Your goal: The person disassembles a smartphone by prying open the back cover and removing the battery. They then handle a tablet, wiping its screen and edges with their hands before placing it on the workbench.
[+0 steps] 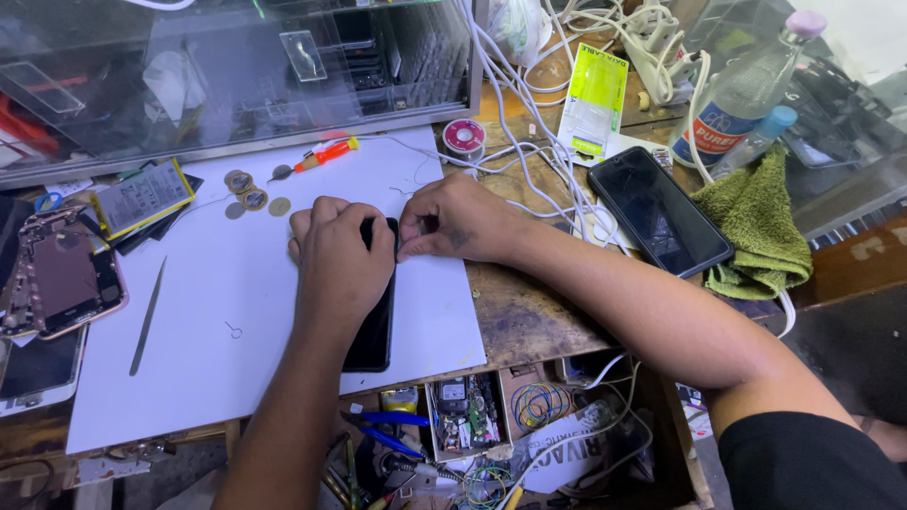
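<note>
A black phone (373, 331) lies lengthwise on a white mat (236, 359) on the workbench. My left hand (338, 260) presses down over its upper half, fingers curled around the top end. My right hand (453, 222) pinches the phone's top right corner with fingertips. Both hands hide the top of the phone, so I cannot tell what the fingertips grip there.
A second dark phone (658, 210) lies right of my right hand, beside a green cloth (761, 222) and a plastic bottle (746, 85). White cables (529, 142), a solder spool (464, 137), coins (248, 192), a metal pry tool (147, 316), an opened phone (61, 279) and a battery (144, 196) surround the mat.
</note>
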